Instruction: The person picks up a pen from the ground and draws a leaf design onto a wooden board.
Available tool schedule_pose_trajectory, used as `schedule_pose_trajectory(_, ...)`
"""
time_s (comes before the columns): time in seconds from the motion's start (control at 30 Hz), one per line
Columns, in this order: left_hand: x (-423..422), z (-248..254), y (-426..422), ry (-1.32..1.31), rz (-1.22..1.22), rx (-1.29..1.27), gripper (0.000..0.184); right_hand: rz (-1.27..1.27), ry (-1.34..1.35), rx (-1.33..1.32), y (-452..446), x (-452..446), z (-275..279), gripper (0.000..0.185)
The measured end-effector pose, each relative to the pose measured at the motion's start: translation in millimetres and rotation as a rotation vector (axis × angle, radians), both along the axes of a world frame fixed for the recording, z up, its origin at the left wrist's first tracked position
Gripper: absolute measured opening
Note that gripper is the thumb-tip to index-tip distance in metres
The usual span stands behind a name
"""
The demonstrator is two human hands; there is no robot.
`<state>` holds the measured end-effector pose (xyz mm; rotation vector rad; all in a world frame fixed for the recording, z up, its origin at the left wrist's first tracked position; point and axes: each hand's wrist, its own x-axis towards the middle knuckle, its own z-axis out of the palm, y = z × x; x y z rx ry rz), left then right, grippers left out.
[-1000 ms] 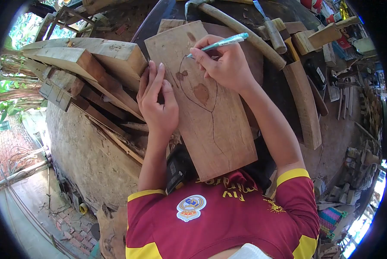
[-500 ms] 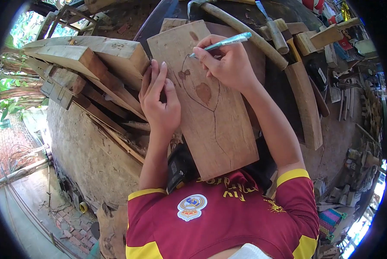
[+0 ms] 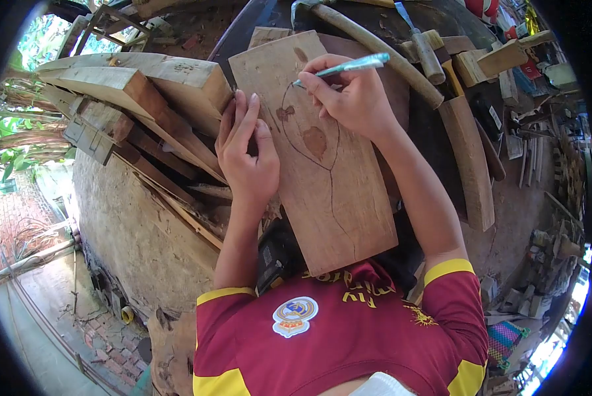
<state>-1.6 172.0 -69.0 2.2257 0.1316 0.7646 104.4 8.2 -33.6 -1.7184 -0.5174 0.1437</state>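
A flat wooden board (image 3: pixel 348 204) lies tilted before me, its near end close to my shirt. Dark pen lines on it form a leaf-like outline with a stem running down toward the near end. Two dark brown patches mark the wood inside the outline. My right hand (image 3: pixel 352 99) pinches a light teal pen (image 3: pixel 358 64), whose tip touches the board near the top of the outline. Along the board's left edge rests my left hand (image 3: pixel 248 155), fingers stretched out and holding nothing; its fingertips are at the upper left edge.
Thick wooden planks (image 3: pixel 170 86) are stacked at the left. Beyond the board lie a hammer (image 3: pixel 375 49) with a long wooden handle and a chisel (image 3: pixel 424 56). A curved wood piece (image 3: pixel 466 158) stands at the right, near a black object (image 3: pixel 487 115).
The pen tip has shifted very slightly along the top of the outline, with my right hand. The left hand stays against the board's edge.
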Motion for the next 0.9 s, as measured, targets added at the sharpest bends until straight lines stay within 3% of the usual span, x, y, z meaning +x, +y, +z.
schedule_pose_trajectory(0.9,4.2,-3.6,0.1,-0.067,0.0,0.003,0.036,0.024,0.027,-0.021,-1.6,2.5,-1.6,0.013)
